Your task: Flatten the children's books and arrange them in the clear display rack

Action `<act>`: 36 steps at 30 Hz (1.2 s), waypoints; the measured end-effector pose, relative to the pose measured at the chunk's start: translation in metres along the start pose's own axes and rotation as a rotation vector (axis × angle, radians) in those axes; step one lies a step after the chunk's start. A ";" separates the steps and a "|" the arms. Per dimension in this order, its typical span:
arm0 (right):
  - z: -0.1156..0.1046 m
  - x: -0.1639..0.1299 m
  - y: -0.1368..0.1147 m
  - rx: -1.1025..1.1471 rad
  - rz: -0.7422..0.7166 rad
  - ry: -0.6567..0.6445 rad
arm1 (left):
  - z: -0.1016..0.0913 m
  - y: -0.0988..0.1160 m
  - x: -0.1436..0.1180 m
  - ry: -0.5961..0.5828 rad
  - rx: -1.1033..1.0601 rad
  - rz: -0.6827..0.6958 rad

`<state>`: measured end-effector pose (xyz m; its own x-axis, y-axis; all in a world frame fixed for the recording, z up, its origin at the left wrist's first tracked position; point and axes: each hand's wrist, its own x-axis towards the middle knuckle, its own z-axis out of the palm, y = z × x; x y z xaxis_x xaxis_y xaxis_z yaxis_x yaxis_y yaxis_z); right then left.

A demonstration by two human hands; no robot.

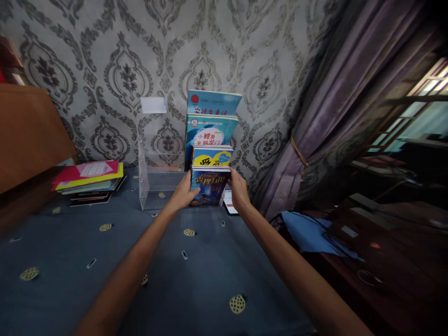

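Blue spotted bedspread [105,280] fills the lower frame, patterned wallpaper [105,56] behind, purple curtain [336,116] at right. Clear acrylic rack [154,184] stands on the bedspread against the wall, left part empty. Flat stack of books [89,182] lies well apart at left.

Four books stand tiered in the rack's right part, tallest at back. Front book [210,185], dark cover, sits lowest, just ahead of the yellow-and-blue book [212,156].

Left hand [182,193] clasps the front book's left edge, thumb over the cover. Right hand [238,190] presses its right edge, fingers curled on the side. Both hands are closed on it, a two-sided pinch.

Judgement: thin paperback, light, stiff enough on edge but bends if squeezed mid-cover. Glossy cover is likely slick. Best hold is the side edges low down, as now. Rack is light and could shift on the soft bedding.
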<state>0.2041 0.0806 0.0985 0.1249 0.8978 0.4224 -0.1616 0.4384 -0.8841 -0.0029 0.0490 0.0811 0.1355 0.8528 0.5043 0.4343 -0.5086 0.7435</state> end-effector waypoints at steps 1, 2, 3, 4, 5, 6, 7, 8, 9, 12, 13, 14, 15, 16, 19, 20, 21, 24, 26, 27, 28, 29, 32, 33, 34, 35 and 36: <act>0.001 0.003 -0.001 -0.004 0.008 0.007 | 0.000 0.000 0.001 0.002 -0.003 -0.002; 0.002 0.006 -0.002 -0.007 0.015 0.015 | 0.001 0.000 0.002 0.008 -0.008 -0.002; 0.004 0.009 -0.003 -0.008 0.022 0.024 | 0.001 0.000 0.004 0.016 -0.016 0.000; 0.005 0.011 -0.003 -0.007 0.029 0.030 | 0.002 0.000 0.005 0.024 -0.030 0.004; 0.006 0.012 -0.003 -0.006 0.033 0.033 | 0.002 -0.001 0.007 0.030 -0.050 0.007; 0.007 0.012 -0.003 -0.006 0.033 0.035 | 0.003 -0.002 0.009 0.033 -0.076 0.009; 0.007 0.012 -0.004 -0.010 0.032 0.036 | 0.004 -0.003 0.011 0.033 -0.103 0.008; 0.008 0.012 -0.004 -0.014 0.031 0.037 | 0.005 -0.004 0.013 0.031 -0.128 0.005; 0.008 0.011 -0.004 -0.017 0.031 0.040 | 0.005 -0.005 0.014 0.028 -0.149 -0.002; 0.009 0.009 -0.004 -0.026 0.028 0.045 | 0.006 -0.007 0.018 0.022 -0.180 -0.023; 0.008 0.009 -0.004 -0.030 0.024 0.045 | 0.006 -0.007 0.018 0.020 -0.185 -0.023; 0.008 0.009 -0.003 -0.034 0.020 0.046 | 0.005 -0.006 0.018 0.018 -0.190 -0.021; 0.008 0.009 -0.003 -0.038 0.018 0.048 | 0.005 -0.006 0.018 0.016 -0.195 -0.018; 0.008 0.009 -0.002 -0.041 0.018 0.053 | 0.005 -0.005 0.018 0.015 -0.198 -0.015; 0.008 0.011 0.001 -0.045 0.025 0.075 | 0.005 -0.004 0.017 0.020 -0.201 -0.015; 0.007 0.011 0.002 -0.045 0.024 0.078 | 0.005 -0.004 0.017 0.023 -0.200 -0.015; 0.007 0.011 0.002 -0.045 0.023 0.075 | 0.006 -0.004 0.017 0.024 -0.199 -0.014; 0.006 0.012 0.002 -0.051 0.028 0.053 | 0.006 -0.005 0.017 0.019 -0.196 -0.011; 0.005 0.011 0.002 -0.055 0.039 0.045 | 0.005 -0.006 0.018 0.014 -0.196 -0.010; 0.005 0.011 0.002 -0.056 0.042 0.043 | 0.005 -0.007 0.018 0.012 -0.197 -0.009; 0.005 0.011 0.002 -0.057 0.043 0.041 | 0.005 -0.007 0.018 0.012 -0.199 -0.008; 0.005 0.012 0.002 -0.057 0.043 0.041 | 0.005 -0.008 0.018 0.012 -0.203 -0.006; 0.005 0.013 0.004 -0.062 0.040 0.054 | 0.005 -0.009 0.018 0.018 -0.212 -0.006; 0.005 0.013 0.005 -0.063 0.040 0.058 | 0.005 -0.010 0.018 0.020 -0.212 -0.008; 0.005 0.013 0.005 -0.062 0.039 0.059 | 0.005 -0.010 0.018 0.021 -0.211 -0.009; 0.006 0.013 0.005 -0.060 0.039 0.058 | 0.005 -0.010 0.018 0.022 -0.209 -0.011; 0.006 0.013 0.005 -0.057 0.039 0.056 | 0.005 -0.011 0.018 0.022 -0.208 -0.011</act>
<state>0.1991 0.0950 0.1004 0.1739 0.9096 0.3774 -0.1114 0.3989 -0.9102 -0.0008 0.0703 0.0801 0.1110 0.8567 0.5037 0.2420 -0.5148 0.8224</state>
